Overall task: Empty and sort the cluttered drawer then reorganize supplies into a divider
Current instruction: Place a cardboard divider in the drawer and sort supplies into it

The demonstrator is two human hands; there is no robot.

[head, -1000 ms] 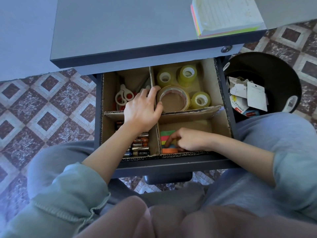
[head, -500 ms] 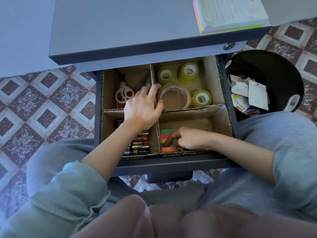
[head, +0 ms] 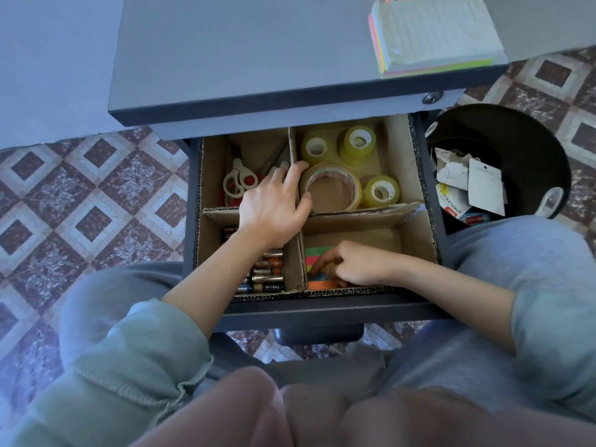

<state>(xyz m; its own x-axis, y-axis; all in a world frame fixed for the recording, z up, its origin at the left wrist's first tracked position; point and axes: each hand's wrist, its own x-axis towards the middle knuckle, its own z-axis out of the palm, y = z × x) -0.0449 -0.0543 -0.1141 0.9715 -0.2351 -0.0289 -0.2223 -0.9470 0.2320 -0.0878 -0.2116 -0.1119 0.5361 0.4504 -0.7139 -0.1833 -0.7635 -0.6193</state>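
Head camera looks down, close above drawer (head: 322, 312).

Little free room in our drawer (head: 322, 312)
We see bare floor only at the right of the divider's (head: 371, 215) front-right cell; our right hand (head: 358, 262), curled on the sticky notes (head: 317, 254), fills its left, our left hand (head: 271, 211) lies across the centre wall, tape rolls (head: 367, 150) crowd behind.

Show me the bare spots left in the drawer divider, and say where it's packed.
Roomiest: the floor of the near-right compartment, between the sticky notes that the right hand grips and the right wall. Outside the drawer, the desk top left of the note pad is bare. Packed: the tape rolls, the batteries, and the scissors beside the left hand.
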